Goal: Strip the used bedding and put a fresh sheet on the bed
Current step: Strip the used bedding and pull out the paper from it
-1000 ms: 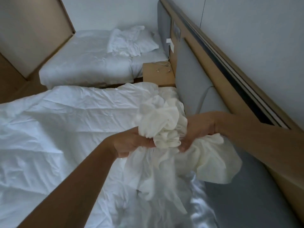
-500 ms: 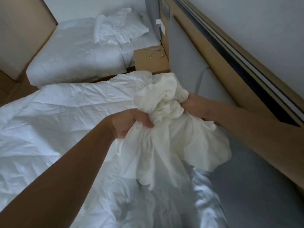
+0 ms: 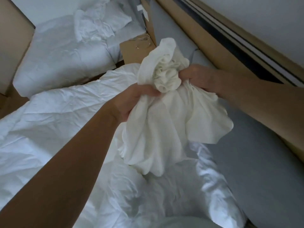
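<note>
A bunched cream-white piece of bedding (image 3: pixel 166 116) hangs in the air above the near bed. My left hand (image 3: pixel 131 99) grips its gathered neck from the left, and my right hand (image 3: pixel 199 78) grips the crumpled top from the right. Loose folds of it dangle below both hands. Underneath lies a rumpled white duvet (image 3: pixel 54 122) spread over the near bed. The part of the cloth inside my fists is hidden.
A grey padded headboard (image 3: pixel 256 162) with a wooden frame (image 3: pixel 218 46) runs along the right. A wooden nightstand (image 3: pixel 136 51) stands between the beds. The far bed (image 3: pixel 62 63) holds a pillow and crumpled white linen (image 3: pixel 97 25).
Both hands have lifted the bunched cloth higher and gathered more of it. The view has tilted further down toward the near bed.
</note>
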Motion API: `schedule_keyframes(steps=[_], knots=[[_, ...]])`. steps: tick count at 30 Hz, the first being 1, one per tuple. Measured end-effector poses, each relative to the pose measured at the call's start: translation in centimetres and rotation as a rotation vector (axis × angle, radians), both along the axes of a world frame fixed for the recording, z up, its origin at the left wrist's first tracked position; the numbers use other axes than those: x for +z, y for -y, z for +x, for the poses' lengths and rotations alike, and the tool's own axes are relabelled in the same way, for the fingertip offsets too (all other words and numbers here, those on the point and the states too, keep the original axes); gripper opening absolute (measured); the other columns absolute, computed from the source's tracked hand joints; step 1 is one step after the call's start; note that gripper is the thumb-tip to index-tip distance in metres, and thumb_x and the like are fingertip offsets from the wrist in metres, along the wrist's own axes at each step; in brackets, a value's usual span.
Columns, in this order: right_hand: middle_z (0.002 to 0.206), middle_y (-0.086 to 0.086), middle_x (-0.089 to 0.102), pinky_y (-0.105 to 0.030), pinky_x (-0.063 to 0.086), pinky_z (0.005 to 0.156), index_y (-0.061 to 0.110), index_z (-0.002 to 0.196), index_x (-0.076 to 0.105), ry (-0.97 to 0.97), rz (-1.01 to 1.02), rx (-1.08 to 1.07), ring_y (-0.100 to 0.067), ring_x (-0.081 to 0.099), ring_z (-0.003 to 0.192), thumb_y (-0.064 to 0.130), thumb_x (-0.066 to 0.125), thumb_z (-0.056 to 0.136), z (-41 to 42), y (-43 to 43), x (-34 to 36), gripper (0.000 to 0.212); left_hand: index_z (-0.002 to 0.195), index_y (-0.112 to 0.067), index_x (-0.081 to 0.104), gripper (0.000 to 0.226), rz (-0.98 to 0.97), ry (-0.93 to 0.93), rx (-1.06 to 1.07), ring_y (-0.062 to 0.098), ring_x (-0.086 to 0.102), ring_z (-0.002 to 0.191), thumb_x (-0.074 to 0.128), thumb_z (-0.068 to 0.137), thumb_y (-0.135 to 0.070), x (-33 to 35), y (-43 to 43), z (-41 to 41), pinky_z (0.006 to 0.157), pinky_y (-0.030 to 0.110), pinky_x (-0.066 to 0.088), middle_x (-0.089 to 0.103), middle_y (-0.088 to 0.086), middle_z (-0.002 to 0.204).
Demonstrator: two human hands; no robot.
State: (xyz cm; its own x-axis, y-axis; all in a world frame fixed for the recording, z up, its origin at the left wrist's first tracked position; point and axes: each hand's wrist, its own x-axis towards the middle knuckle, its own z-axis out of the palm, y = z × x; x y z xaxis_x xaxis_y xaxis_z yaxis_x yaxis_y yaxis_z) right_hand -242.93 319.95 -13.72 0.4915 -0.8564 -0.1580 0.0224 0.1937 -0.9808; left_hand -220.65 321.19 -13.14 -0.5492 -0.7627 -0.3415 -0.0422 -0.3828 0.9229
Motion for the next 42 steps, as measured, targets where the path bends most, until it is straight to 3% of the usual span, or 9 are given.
schedule_keyframes(steps=[4, 10, 13, 18, 22, 27, 30, 36, 42], knots=[[0.074, 0.013, 0.075, -0.013, 0.053, 0.058, 0.017, 0.092, 0.064, -0.085, -0.038, 0.036, 0.000, 0.071, 0.067, -0.004, 0.045, 0.098, -0.3, 0.1, 0.1, 0.028, 0.096, -0.022, 0.082, 0.038, 0.068, 0.086, -0.218, 0.023, 0.075, 0.091, 0.077, 0.061, -0.009, -0.9, -0.5, 0.1, 0.072, 0.035, 0.060, 0.078, 0.005, 0.098], [0.111, -0.005, 0.069, -0.034, 0.054, 0.095, 0.012, 0.110, 0.067, -0.327, -0.116, 0.042, -0.017, 0.067, 0.097, 0.007, 0.053, 0.099, -0.1, 0.5, -0.6, 0.019, 0.095, -0.009, 0.079, 0.048, 0.110, 0.248, -0.334, 0.031, 0.074, 0.088, 0.080, 0.047, -0.006, -0.6, -0.4, 0.0, 0.071, 0.039, 0.061, 0.075, 0.013, 0.096], [0.099, 0.002, 0.072, -0.026, 0.058, 0.083, 0.017, 0.097, 0.074, -0.247, -0.061, -0.008, -0.011, 0.071, 0.086, 0.018, 0.061, 0.086, -0.3, 0.6, -0.4, 0.017, 0.100, -0.005, 0.075, 0.050, 0.067, 0.163, -0.210, 0.029, 0.072, 0.084, 0.074, 0.050, -0.011, 0.0, -0.1, -0.3, 0.071, 0.038, 0.061, 0.073, 0.014, 0.095], [0.113, -0.005, 0.075, -0.032, 0.060, 0.075, 0.028, 0.095, 0.082, -0.115, 0.328, 0.479, -0.022, 0.073, 0.101, 0.027, 0.085, 0.074, -0.9, 0.1, -0.5, 0.022, 0.089, -0.015, 0.082, 0.039, -0.057, -0.032, -0.050, 0.021, 0.074, 0.084, 0.063, 0.055, -0.010, 1.4, 1.0, -0.4, 0.071, 0.032, 0.060, 0.077, 0.006, 0.092], [0.119, -0.013, 0.072, -0.040, 0.060, 0.079, 0.021, 0.108, 0.078, -0.188, 0.276, 0.652, -0.032, 0.070, 0.108, 0.012, 0.088, 0.068, -0.3, -0.5, -1.5, 0.042, 0.089, -0.015, 0.081, 0.040, -0.133, -0.031, -0.003, 0.020, 0.073, 0.086, 0.066, 0.052, -0.017, 1.1, 1.2, -1.0, 0.075, 0.033, 0.060, 0.076, 0.005, 0.091], [0.125, -0.018, 0.068, -0.044, 0.060, 0.081, 0.009, 0.125, 0.069, -0.107, 0.250, 0.497, -0.037, 0.068, 0.112, 0.000, 0.077, 0.076, 0.0, -0.2, -2.2, 0.050, 0.098, -0.019, 0.081, 0.041, -0.071, 0.011, -0.072, 0.020, 0.074, 0.094, 0.065, 0.060, -0.018, 1.1, 1.1, 0.2, 0.078, 0.032, 0.059, 0.077, 0.003, 0.101], [0.121, -0.006, 0.072, -0.036, 0.059, 0.081, 0.024, 0.111, 0.078, 0.055, 0.200, 0.449, -0.026, 0.070, 0.109, 0.000, 0.069, 0.079, -0.1, 0.5, -1.7, 0.041, 0.107, -0.021, 0.080, 0.038, 0.035, 0.052, -0.173, 0.022, 0.073, 0.101, 0.068, 0.071, -0.017, 1.4, 0.7, 1.2, 0.081, 0.034, 0.059, 0.076, 0.005, 0.110], [0.082, 0.029, 0.072, -0.009, 0.051, 0.071, 0.051, 0.076, 0.077, -0.084, -0.074, 0.216, 0.011, 0.068, 0.079, 0.020, 0.045, 0.095, -0.1, 0.7, -0.8, 0.048, 0.103, -0.015, 0.080, 0.047, 0.188, 0.236, -0.444, 0.034, 0.073, 0.099, 0.074, 0.060, 0.005, 0.9, -0.3, 1.0, 0.078, 0.043, 0.060, 0.075, 0.014, 0.107], [0.088, 0.019, 0.076, -0.013, 0.053, 0.071, 0.027, 0.092, 0.072, -0.106, -0.041, 0.159, 0.001, 0.071, 0.084, 0.028, 0.052, 0.084, -0.6, 1.4, -1.3, 0.022, 0.092, -0.011, 0.081, 0.044, 0.184, 0.222, -0.409, 0.030, 0.075, 0.087, 0.068, 0.052, 0.000, 0.6, -0.3, 1.8, 0.070, 0.039, 0.061, 0.077, 0.012, 0.093]])
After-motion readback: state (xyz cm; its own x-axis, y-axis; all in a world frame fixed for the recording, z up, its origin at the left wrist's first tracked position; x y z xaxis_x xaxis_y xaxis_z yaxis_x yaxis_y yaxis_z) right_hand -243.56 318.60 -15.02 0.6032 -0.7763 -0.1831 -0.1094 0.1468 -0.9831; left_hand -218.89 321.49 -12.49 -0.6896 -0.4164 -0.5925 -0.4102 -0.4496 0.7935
